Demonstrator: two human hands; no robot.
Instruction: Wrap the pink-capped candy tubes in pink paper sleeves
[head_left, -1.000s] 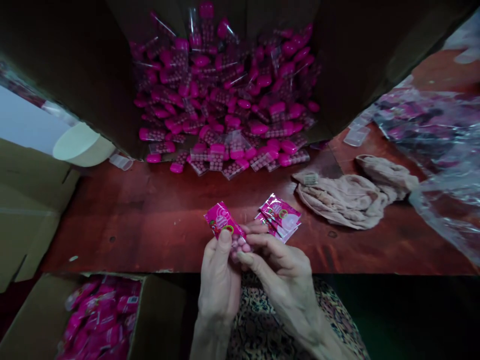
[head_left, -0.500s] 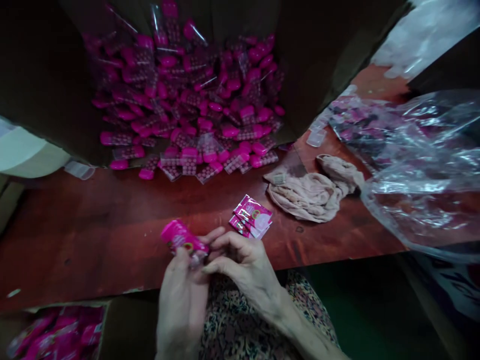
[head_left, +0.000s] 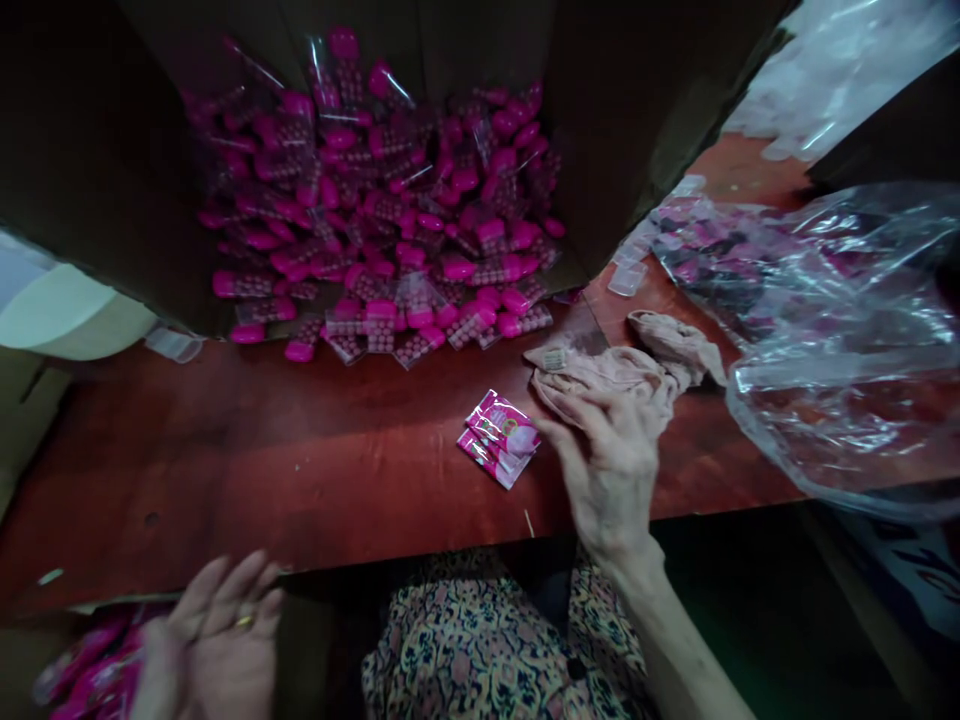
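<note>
My left hand (head_left: 225, 640) is palm up with its fingers stretched out and nothing in it. It hovers at the table's front edge, beside a box of pink packages (head_left: 97, 670) at the lower left. My right hand (head_left: 615, 475) reaches over the table, fingers apart and holding nothing visible. Its fingertips are close to a small stack of glossy pink sachets (head_left: 499, 440) and in front of a crumpled beige cloth (head_left: 600, 375). Whether they touch the cloth, I cannot tell.
Behind, an open cardboard box (head_left: 630, 130) holds many small clear pink-capped containers (head_left: 405, 220). At right lies a large clear plastic bag (head_left: 847, 340) beside pink pieces (head_left: 712, 250). A pale bowl (head_left: 75, 315) stands on the left, near a clear plastic piece (head_left: 174, 345).
My hands have moved apart. The pink package they held together has left them; my left hand is now lower left and open, my right hand has gone right toward the sachets and cloth.
</note>
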